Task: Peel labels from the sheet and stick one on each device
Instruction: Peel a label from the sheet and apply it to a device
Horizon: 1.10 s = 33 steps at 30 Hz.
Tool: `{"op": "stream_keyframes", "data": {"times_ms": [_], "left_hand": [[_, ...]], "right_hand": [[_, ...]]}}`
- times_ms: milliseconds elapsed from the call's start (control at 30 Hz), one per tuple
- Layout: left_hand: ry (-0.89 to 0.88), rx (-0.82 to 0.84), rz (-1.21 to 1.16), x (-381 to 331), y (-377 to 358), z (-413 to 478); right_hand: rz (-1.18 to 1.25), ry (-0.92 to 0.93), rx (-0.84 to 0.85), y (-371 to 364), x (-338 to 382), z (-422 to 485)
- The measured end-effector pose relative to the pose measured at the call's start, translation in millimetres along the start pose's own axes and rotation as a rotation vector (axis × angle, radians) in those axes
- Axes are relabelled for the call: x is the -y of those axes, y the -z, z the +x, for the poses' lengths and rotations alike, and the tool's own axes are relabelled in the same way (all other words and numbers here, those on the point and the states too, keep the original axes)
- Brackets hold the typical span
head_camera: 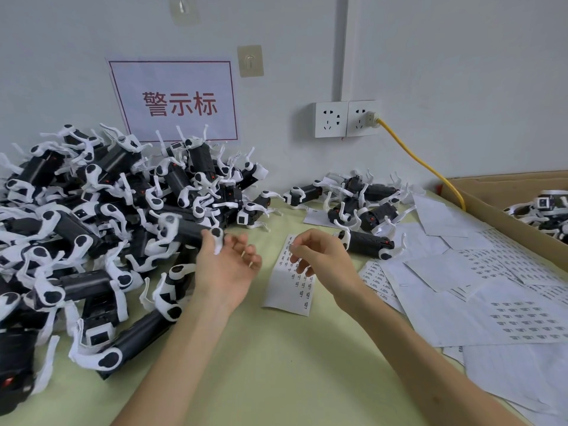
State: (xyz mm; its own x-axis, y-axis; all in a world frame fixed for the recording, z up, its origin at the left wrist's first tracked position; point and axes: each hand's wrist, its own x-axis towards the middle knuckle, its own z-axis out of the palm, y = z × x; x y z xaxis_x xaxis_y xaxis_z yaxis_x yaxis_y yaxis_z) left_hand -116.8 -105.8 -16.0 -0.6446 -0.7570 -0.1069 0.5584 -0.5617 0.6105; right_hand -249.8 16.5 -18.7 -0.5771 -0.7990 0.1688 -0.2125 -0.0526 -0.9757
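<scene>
A big heap of black devices with white clips point(92, 216) covers the left of the table. My left hand point(227, 269) lies palm up at the heap's edge. Its thumb and curled fingers pinch the white end of one black device point(187, 230) that lies across the pile. The label sheet point(285, 293), a narrow white strip with rows of small printed labels, lies flat in the middle. My right hand point(322, 256) hovers over the strip's upper part, thumb and forefinger pinched together on a small label point(290, 247).
A smaller group of devices point(362, 201) lies behind the strip, with a single one point(367, 242) right of my hand. Used white backing sheets point(467, 290) cover the right side. A cardboard box point(491, 207) holds more devices. A yellow cable point(424, 162) runs from the wall socket.
</scene>
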Motion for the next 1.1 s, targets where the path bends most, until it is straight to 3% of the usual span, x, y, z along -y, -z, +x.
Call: {"op": "stream_keyframes", "data": {"times_ms": [233, 333, 467, 667, 767, 867, 933, 1100], "left_hand": [[0.149, 0.344, 0.513, 28, -14, -14], [0.188, 0.495, 0.57, 30, -16, -17], [0.188, 0.576, 0.611, 32, -13, -17], [0.189, 0.543, 0.736, 35, -11, -12], [0.062, 0.364, 0.874, 31, -13, -11], [-0.112, 0.099, 0.826, 24, -13, -9], [-0.222, 0.036, 0.81, 17, -12, -8], [-0.204, 0.178, 0.769, 4, -11, -10]], "right_hand": [[0.152, 0.013, -0.086, 2, -1, 2], [0.188, -0.005, -0.002, 3, 3, 1], [0.248, 0.009, 0.153, 2, 6, -3], [0.256, 0.03, 0.048, -3, 4, -3], [0.277, 0.108, -0.067, -1, 1, -1], [0.114, 0.23, -0.222, 2, 0, 0], [0.051, 0.281, -0.291, 7, 0, 1], [-0.142, 0.498, -0.328, 10, 0, -1]]}}
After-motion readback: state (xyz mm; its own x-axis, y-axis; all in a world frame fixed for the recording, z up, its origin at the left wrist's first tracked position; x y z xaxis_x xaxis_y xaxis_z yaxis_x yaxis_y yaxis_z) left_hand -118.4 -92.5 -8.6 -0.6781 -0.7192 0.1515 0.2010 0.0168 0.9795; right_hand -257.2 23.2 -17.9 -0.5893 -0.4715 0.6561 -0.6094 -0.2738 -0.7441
